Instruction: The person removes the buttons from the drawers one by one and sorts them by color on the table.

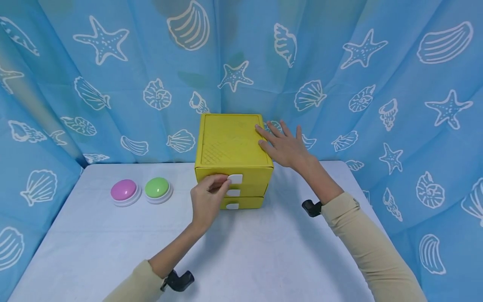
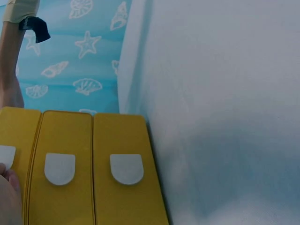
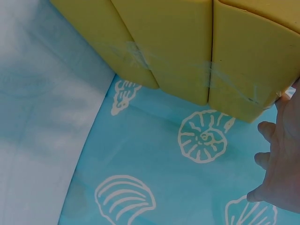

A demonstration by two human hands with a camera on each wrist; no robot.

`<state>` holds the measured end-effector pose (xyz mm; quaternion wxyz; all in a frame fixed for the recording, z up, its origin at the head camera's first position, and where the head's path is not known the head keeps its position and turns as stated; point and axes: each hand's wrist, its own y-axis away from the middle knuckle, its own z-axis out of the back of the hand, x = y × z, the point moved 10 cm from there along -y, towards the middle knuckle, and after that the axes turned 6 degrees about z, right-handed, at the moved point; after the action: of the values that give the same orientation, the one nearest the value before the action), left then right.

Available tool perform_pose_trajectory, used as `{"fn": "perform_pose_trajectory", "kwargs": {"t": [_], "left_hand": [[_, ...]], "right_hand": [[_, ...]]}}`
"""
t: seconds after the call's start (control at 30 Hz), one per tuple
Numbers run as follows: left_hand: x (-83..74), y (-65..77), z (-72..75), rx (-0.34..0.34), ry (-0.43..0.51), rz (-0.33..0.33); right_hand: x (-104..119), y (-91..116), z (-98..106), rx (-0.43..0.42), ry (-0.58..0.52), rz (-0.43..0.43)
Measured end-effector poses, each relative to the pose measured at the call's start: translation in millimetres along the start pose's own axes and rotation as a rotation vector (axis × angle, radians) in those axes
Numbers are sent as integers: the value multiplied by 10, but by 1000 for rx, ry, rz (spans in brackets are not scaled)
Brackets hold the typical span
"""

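A yellow three-drawer box stands at the back middle of the table, with a white tab on each drawer front. My left hand pinches the white tab of the top drawer between thumb and fingers. In the left wrist view, part of that hand shows at the left edge, by the top tab. With fingers spread, my right hand rests at the box's upper right edge. The right wrist view shows this hand beside the box's side.
To the left of the box sit two round push buttons on white bases, one pink and one green. A white cloth covers the table. Close behind it hangs a blue curtain with white shells and starfish.
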<state>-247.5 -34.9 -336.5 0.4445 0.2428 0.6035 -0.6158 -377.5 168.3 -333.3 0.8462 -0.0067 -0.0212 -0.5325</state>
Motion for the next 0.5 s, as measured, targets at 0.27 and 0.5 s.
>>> {"fn": "perform_pose_trajectory", "kwargs": {"t": [0.27,0.5], "left_hand": [[0,-23,-14,14,2,-7],[262,31,-61,68,37,32]], "right_hand": [[-3,3,11,-3,-1,5],[1,1,2,-4,-8,8]]}}
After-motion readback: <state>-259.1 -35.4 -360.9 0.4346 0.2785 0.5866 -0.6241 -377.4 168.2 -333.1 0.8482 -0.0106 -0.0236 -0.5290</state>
